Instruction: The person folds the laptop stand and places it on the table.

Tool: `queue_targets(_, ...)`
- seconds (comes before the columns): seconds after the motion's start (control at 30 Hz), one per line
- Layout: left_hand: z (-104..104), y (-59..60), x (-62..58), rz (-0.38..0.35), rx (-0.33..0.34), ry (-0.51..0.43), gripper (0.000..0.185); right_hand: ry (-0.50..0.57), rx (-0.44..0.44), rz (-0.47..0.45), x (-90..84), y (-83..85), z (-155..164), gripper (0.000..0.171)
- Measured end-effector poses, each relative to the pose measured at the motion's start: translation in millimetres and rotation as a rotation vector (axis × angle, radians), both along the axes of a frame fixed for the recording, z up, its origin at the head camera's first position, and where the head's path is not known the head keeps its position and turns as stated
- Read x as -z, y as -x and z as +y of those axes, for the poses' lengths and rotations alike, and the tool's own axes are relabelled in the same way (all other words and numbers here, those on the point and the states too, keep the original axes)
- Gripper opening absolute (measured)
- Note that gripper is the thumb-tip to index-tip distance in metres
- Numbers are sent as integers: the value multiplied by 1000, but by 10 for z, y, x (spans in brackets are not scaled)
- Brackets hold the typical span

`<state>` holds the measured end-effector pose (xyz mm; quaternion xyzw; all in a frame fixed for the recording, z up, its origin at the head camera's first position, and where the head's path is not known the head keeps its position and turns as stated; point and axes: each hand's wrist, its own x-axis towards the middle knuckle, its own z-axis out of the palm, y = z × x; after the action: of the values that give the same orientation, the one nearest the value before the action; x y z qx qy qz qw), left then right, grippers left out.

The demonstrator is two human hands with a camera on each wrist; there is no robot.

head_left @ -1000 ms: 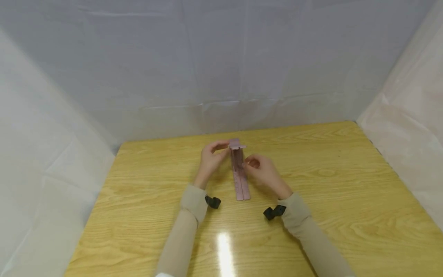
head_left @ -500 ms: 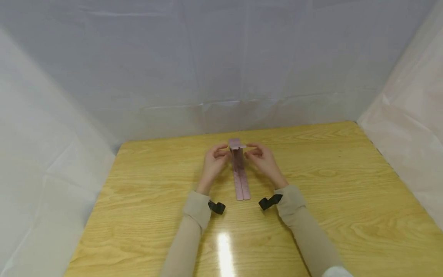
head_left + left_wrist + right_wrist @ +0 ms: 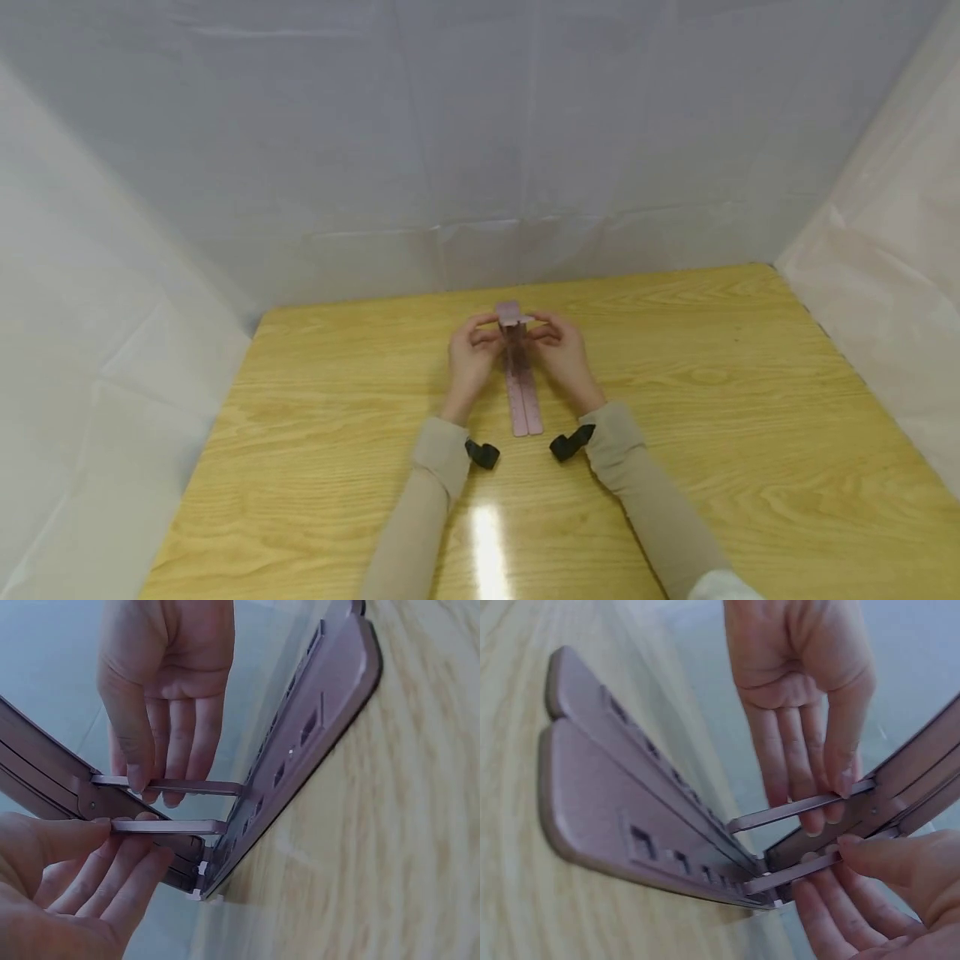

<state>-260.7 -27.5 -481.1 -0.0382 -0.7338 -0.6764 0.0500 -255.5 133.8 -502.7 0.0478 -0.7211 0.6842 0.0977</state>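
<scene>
A mauve metal folding stand point(image 3: 524, 404) lies lengthwise on the wooden table point(image 3: 750, 417), its far end raised. My left hand point(image 3: 486, 332) and right hand point(image 3: 542, 332) meet at that raised end from either side. In the left wrist view my left hand point(image 3: 112, 832) pinches one thin strut point(image 3: 180, 826) between thumb and fingers, and the right hand point(image 3: 150, 780) pinches the parallel strut above it. The right wrist view shows the same: my right hand point(image 3: 840, 851) grips the near strut, the left hand point(image 3: 832, 780) the far one, above the stand's two flat rails point(image 3: 615, 817).
White sheeting point(image 3: 480, 150) walls in the table at the back and on both sides. Black wrist straps point(image 3: 482, 454) point(image 3: 567, 443) sit at the cuffs of the beige sleeves. A glare patch point(image 3: 486, 542) lies on the near tabletop.
My right hand has moved from the stand's middle up to its raised far end. Both hands have closed in on the struts there, and the forearms have drawn closer together.
</scene>
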Motion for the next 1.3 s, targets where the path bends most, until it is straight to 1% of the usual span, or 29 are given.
queue_targets(0.13,18,-1,13,11,-12,-9,35,4,20,27,41,14,-13,42)
queue_targets(0.27,25,-5,-3,24,-11,-15,35,3,32,44,56,27,-17,42)
queue_targets(0.37,24,-14,-24,14,-4,-20,36,8,41,53,52,30,-26,42)
queue_targets(0.53,15,-37,-58,-4,11,-45,37,-6,40,37,18,16,-27,43)
queue_targets(0.7,6,-53,-82,-10,27,-69,38,-19,-13,-14,-76,-48,20,47)
queue_targets(0.9,-4,-71,-132,-30,16,-36,39,24,-114,-58,-201,-100,96,48)
queue_targets(1.0,-11,-85,-162,-57,19,-27,39,50,-131,-94,-241,-112,117,45)
queue_targets(1.13,-22,-124,-213,-97,25,-27,38,93,-133,-147,-290,-141,123,43)
queue_targets(1.3,-27,-160,-270,-135,45,-83,36,154,-158,-184,-336,-182,127,41)
